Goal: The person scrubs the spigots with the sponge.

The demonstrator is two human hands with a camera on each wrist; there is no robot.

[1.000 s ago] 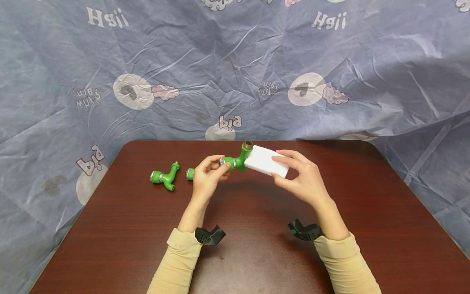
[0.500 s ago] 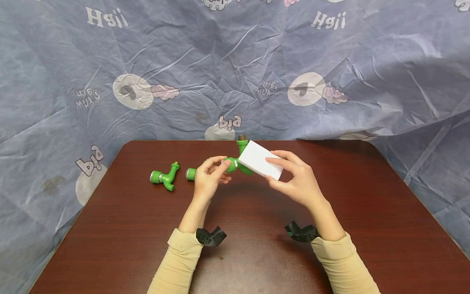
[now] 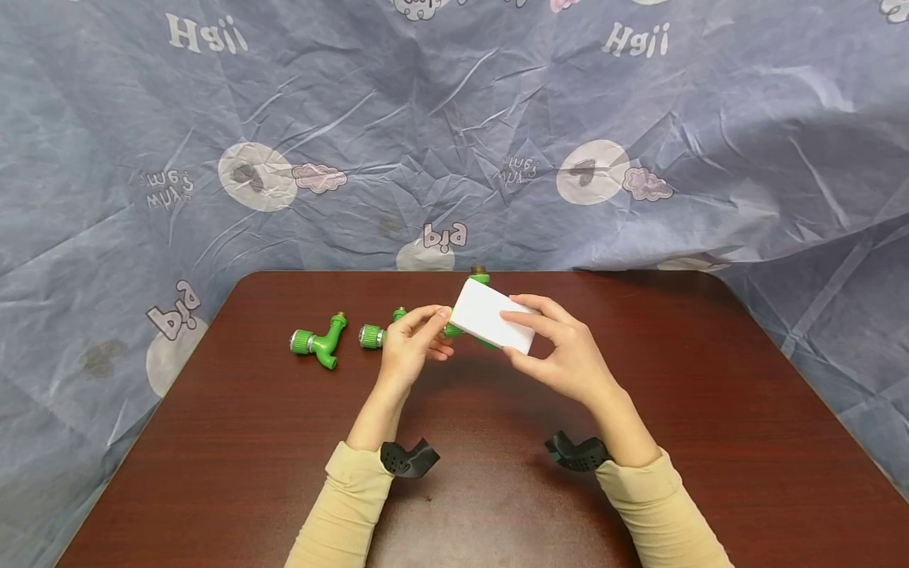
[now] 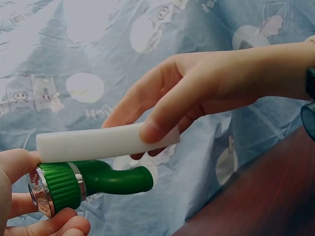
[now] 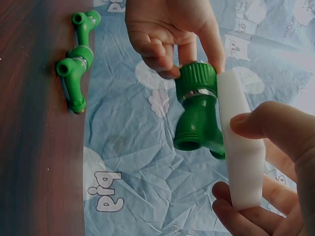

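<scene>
My left hand pinches the ribbed knob end of a green tap, held up above the table. A white sponge block is gripped between the thumb and fingers of my right hand. In the head view the sponge covers most of the tap, leaving the brass threaded end showing above it. The left wrist view has the sponge lying along the tap's upper side, against the knob, with the green spout below.
Two more green taps lie on the brown table to the left: one tap in full sight, the other tap partly behind my left hand. A patterned blue cloth hangs behind the table.
My right hand has moved the sponge leftward across the tap, covering more of it up to the knob. The tap has turned somewhat in my left hand, and its threaded end has shifted.
</scene>
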